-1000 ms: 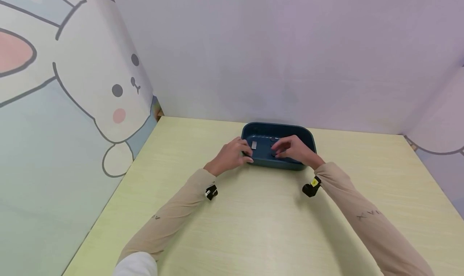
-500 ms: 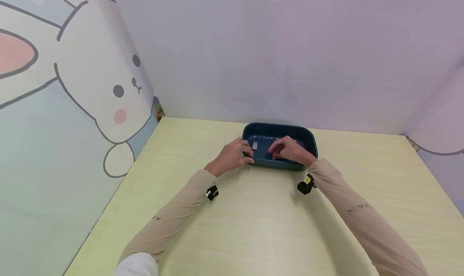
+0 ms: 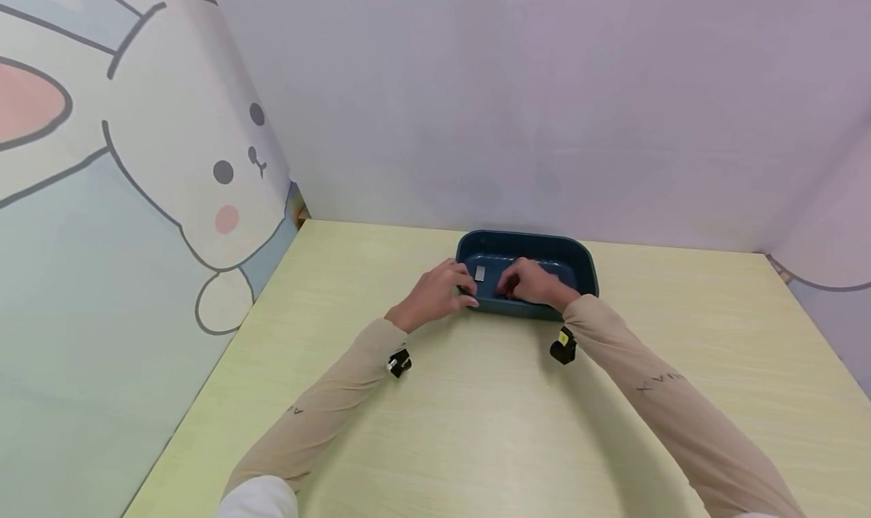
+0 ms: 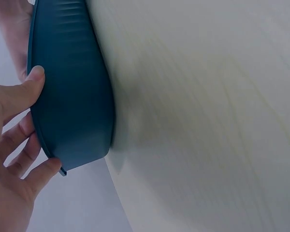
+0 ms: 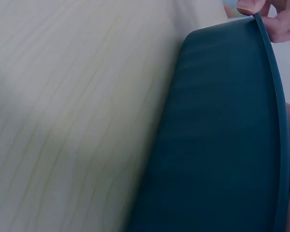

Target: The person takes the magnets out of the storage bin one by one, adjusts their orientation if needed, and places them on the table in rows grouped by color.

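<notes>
A dark blue plastic tray [image 3: 584,265] with raised walls sits at the back of the table. At its left front corner, my left hand [image 3: 438,295] holds the rim; in the left wrist view the thumb [image 4: 35,79] lies over the rim's front side and the fingers reach round the corner. My right hand [image 3: 534,282] is down inside the tray, fingers bent toward its floor. Whatever those fingertips touch or hold is hidden. On the tray floor, between the hands, lies a small light-grey rectangular piece [image 3: 479,274]. The right wrist view shows mostly the tray's outer wall [image 5: 222,125].
The pale wood-grain table [image 3: 476,412] spreads in front of the tray. Behind it rises a pale lilac wall [image 3: 517,110]. A rabbit picture [image 3: 184,140] covers the left wall. Small black wrist cameras [image 3: 563,346] hang under both sleeves.
My right hand has moved left across the tray and lower, its fingers bending inward. The dark round spots seen earlier beneath it are now covered. My left hand stays on the rim.
</notes>
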The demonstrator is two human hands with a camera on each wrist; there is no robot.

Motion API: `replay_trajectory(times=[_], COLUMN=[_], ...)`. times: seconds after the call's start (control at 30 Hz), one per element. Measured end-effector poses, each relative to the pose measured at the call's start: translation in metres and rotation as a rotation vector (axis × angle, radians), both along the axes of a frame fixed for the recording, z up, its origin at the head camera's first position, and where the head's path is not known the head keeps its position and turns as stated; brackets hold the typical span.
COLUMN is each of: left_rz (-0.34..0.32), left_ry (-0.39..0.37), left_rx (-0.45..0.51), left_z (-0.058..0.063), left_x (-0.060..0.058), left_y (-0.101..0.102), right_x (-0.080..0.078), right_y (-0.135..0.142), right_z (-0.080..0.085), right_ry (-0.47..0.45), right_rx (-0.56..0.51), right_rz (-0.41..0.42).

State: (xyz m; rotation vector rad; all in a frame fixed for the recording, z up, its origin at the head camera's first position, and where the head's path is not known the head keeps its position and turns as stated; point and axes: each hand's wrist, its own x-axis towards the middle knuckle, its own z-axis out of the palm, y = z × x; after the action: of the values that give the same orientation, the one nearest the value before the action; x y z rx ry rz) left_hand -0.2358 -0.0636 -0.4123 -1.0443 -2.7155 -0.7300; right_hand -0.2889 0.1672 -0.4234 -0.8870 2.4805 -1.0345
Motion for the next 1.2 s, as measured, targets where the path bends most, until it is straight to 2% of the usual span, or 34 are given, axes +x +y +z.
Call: replay_trajectory(times=[0.2,0.37,0.53,0.93,1.2], left_rz=[-0.004,0.003,0.003,-0.006,-0.012], left_ry=[0.000,-0.008,-0.020,-0.011,0.007], left_rx=[0.007,0.015,0.023,0.019,0.016], left_z=[-0.002,-0.004,-0.005,-0.005,-0.002], left_x=[0.000,0.000,0.000,0.000,-0.001], left_y=[0.000,-0.001,-0.001,-0.001,-0.001], right_x=[-0.002,-0.004,-0.005,-0.007,-0.005], right_y=[-0.007,-0.013,-0.018,-0.019,-0.018], right_z=[-0.001,0.000,0.001,-0.004,-0.003], right_ry=[0.056,0.038,0.026,0.031,0.066], right_rx=[0.043,0.108,0.127,0.105,0.029], right_rz=[0.062,0.065,0.076,0.080,0.065])
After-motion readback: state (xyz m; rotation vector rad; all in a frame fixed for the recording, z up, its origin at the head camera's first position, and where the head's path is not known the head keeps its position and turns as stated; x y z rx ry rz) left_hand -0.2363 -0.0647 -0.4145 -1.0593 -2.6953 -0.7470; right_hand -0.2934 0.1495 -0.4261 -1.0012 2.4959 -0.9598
